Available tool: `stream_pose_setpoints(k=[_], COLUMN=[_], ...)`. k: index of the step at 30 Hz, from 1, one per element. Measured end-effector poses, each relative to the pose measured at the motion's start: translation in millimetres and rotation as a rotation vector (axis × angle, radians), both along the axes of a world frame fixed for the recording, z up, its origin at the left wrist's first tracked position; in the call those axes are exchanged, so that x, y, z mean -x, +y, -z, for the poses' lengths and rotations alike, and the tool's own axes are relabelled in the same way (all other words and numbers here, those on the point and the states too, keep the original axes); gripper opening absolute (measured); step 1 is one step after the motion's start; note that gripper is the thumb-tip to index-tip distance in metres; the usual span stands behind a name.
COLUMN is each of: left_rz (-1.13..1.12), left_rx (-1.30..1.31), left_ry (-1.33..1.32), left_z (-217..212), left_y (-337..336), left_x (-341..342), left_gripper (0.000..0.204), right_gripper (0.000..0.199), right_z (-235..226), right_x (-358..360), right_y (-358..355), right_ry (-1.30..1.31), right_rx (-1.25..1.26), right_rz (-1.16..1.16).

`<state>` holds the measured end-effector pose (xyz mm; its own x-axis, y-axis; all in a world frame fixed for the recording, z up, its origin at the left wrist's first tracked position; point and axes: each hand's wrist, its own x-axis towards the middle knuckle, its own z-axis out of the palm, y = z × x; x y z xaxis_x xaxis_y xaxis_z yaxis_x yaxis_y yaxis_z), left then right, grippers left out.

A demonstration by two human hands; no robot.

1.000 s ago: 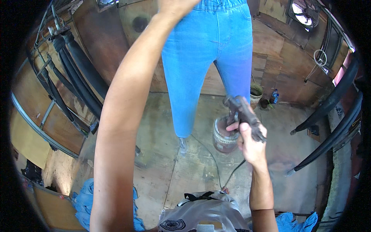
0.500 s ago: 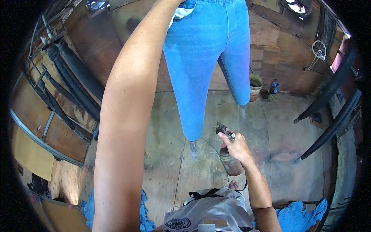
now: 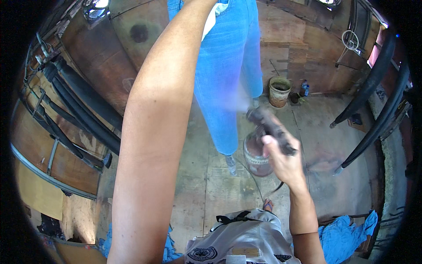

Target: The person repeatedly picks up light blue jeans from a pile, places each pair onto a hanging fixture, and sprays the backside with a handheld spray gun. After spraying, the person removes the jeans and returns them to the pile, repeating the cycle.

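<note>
Overhead, the right hand [image 3: 283,160] grips a spray gun [image 3: 268,127] with its cup, aimed at hanging jeans [image 3: 226,66]. Her left arm reaches up past them; that hand is hidden.

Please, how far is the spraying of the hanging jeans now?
Done: cannot tell; no colour change is clear on the blue jeans. In hand: the right hand holds a spray gun with its cup, and mist shows at the nozzle; the left arm reaches up to the jeans. Left: cannot be judged.
</note>
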<state>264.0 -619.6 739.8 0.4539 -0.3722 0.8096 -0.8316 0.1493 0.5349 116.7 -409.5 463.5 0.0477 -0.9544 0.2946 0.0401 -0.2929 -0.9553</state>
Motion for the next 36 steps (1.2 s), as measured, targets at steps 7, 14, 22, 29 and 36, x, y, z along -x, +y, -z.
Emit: stream_pose_setpoints(k=[7, 14, 22, 29, 36], left_rz=[0.073, 0.426, 0.296, 0.283, 0.290], left_rx=[-0.019, 0.159, 0.335, 0.143, -0.067], left_ry=[-0.064, -0.308, -0.343, -0.171, -0.118], left_z=[-4, -14, -7, -12, -28], left_y=[-8, -30, -48, -24, 20], left_x=[-24, -98, -143, -58, -11], left_gripper=[0.133, 0.135, 0.120, 0.099, 0.151], right_gripper=[0.047, 0.048, 0.052, 0.050, 0.053], right_z=[111, 120, 82, 51, -12], right_x=[10, 66, 119, 146, 137], right_y=[-11, 11, 12, -5, -46], right_ry=[0.546, 0.356, 0.373, 0.402, 0.136], right_rx=[-0.443, -0.495, -0.336, -0.293, 0.089], right_rz=[-0.048, 0.053, 0.179, 0.174, 0.156])
